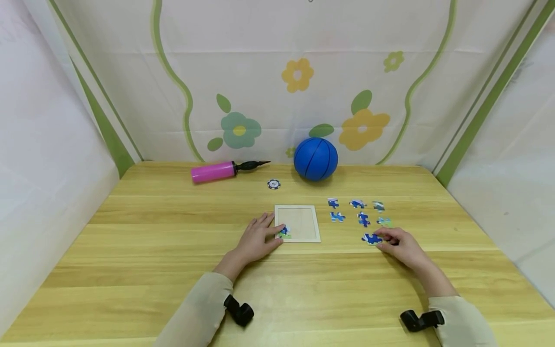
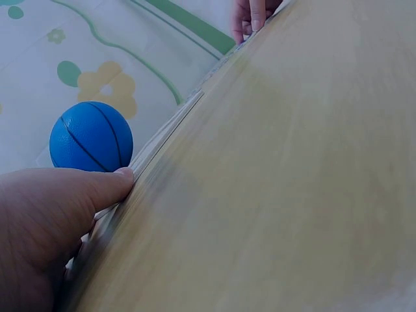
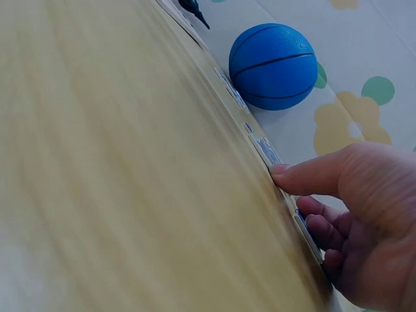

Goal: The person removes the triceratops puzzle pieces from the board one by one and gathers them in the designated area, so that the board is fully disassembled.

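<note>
A square wooden puzzle frame (image 1: 318, 226) lies on the table with one blue-and-green jigsaw piece (image 1: 284, 233) in its near left corner. My left hand (image 1: 258, 239) rests at the frame's left side, fingers extended, the index finger touching that piece and the thumb at the near edge. To the right, my right hand (image 1: 401, 246) pinches a dark blue puzzle piece (image 1: 370, 238) by its right side, low over the tabletop. In the right wrist view the thumb (image 3: 312, 174) presses along the piece's edge, with the other fingers curled.
Several loose puzzle pieces (image 1: 363, 220) lie in rows right of the frame. Farther back are a blue ball (image 1: 315, 159), a poker chip (image 1: 273, 184) and a pink hand pump (image 1: 213, 172). Flowered cloth (image 1: 260, 77) hangs behind the wooden table (image 1: 173, 226).
</note>
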Tool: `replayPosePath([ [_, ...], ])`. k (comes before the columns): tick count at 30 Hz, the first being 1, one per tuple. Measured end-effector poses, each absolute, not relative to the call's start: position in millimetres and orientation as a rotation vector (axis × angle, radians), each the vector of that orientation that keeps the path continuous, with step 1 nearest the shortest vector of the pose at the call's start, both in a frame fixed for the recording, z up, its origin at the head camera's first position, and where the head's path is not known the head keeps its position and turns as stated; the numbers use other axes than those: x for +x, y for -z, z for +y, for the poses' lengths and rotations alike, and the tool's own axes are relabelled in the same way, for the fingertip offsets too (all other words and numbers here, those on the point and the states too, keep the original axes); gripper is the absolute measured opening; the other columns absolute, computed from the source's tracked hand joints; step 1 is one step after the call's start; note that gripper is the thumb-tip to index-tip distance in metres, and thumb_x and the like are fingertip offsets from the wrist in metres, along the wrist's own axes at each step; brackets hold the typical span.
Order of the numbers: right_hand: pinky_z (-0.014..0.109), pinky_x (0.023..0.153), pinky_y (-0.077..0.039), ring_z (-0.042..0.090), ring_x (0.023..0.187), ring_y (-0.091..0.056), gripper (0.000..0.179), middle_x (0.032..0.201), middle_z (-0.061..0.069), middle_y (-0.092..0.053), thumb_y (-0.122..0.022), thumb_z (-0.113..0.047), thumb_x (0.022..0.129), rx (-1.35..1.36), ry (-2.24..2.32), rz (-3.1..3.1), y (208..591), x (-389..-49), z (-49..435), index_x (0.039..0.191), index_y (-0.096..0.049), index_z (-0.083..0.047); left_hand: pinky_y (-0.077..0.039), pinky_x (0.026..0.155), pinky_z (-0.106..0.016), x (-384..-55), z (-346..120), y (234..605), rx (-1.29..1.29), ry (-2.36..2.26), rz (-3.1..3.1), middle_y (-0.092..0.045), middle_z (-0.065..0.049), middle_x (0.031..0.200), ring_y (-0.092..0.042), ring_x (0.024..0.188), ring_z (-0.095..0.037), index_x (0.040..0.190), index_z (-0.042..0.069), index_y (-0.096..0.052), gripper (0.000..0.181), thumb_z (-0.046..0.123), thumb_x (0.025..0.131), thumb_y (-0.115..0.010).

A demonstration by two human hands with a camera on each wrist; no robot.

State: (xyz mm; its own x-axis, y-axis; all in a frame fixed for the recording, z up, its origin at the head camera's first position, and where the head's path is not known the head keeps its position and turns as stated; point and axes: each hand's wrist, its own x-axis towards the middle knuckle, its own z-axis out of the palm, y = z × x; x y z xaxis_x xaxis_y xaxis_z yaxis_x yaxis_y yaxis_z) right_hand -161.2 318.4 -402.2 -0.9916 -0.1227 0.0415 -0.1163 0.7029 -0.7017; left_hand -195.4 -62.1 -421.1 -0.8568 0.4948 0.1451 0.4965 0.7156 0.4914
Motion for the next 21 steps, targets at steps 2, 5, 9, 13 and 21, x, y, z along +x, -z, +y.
replayPosePath([
  [2,0.027,0.063,-0.036,0.019,0.077,-0.04,0.032,0.093,0.012,-0.049,-0.062,-0.015,0.08,-0.203,1.193,2.888,403.2,-161.4,318.4,0.107,-0.057,0.002,-0.008,0.1,-0.045,-195.0,-62.2,421.1,-0.838,0.838,-2.906,-0.025,-0.012,0.138,-0.014,0.127,-0.027,0.124,0.019,-0.049,0.043,0.037,0.085,-0.051],
  [5,0.027,0.063,-0.036,0.019,0.077,-0.04,0.031,0.092,0.012,-0.049,-0.062,-0.014,0.08,-0.19,1.191,2.882,405.4,-162.7,319.1,0.106,-0.057,0.001,-0.008,0.1,-0.044,-194.7,-62.3,421.1,-0.838,0.842,-2.904,-0.025,-0.012,0.138,-0.014,0.127,-0.027,0.124,0.019,-0.049,0.043,0.037,0.085,-0.051],
  [9,0.027,0.061,-0.035,0.019,0.074,-0.039,0.03,0.088,0.01,-0.047,-0.062,-0.011,0.08,-0.207,1.143,2.87,404.2,-165.5,319.5,0.107,-0.057,0.001,-0.008,0.1,-0.044,-193.9,-62.6,420.9,-0.838,0.842,-2.905,-0.025,-0.012,0.138,-0.014,0.127,-0.027,0.124,0.019,-0.049,0.043,0.037,0.085,-0.051],
  [13,0.027,0.056,-0.036,0.019,0.07,-0.041,0.035,0.082,0.009,-0.048,-0.062,-0.01,0.079,-0.252,1.062,2.889,392.6,-167.5,315.9,0.11,-0.054,0.003,-0.009,0.1,-0.044,-193.1,-62.4,419.9,-0.85,0.852,-2.897,-0.025,-0.012,0.137,-0.015,0.126,-0.027,0.124,0.018,-0.049,0.043,0.036,0.085,-0.051],
  [21,0.034,0.066,-0.042,0.022,0.081,-0.048,0.041,0.09,0.011,-0.053,-0.062,-0.017,0.08,-0.341,1.107,2.892,367.1,-176.7,277.4,0.116,-0.05,0.001,-0.01,0.1,-0.045,-193.0,-62.6,419.1,-0.85,0.85,-2.878,-0.027,-0.013,0.136,-0.017,0.126,-0.028,0.124,0.018,-0.05,0.043,0.035,0.085,-0.052],
])
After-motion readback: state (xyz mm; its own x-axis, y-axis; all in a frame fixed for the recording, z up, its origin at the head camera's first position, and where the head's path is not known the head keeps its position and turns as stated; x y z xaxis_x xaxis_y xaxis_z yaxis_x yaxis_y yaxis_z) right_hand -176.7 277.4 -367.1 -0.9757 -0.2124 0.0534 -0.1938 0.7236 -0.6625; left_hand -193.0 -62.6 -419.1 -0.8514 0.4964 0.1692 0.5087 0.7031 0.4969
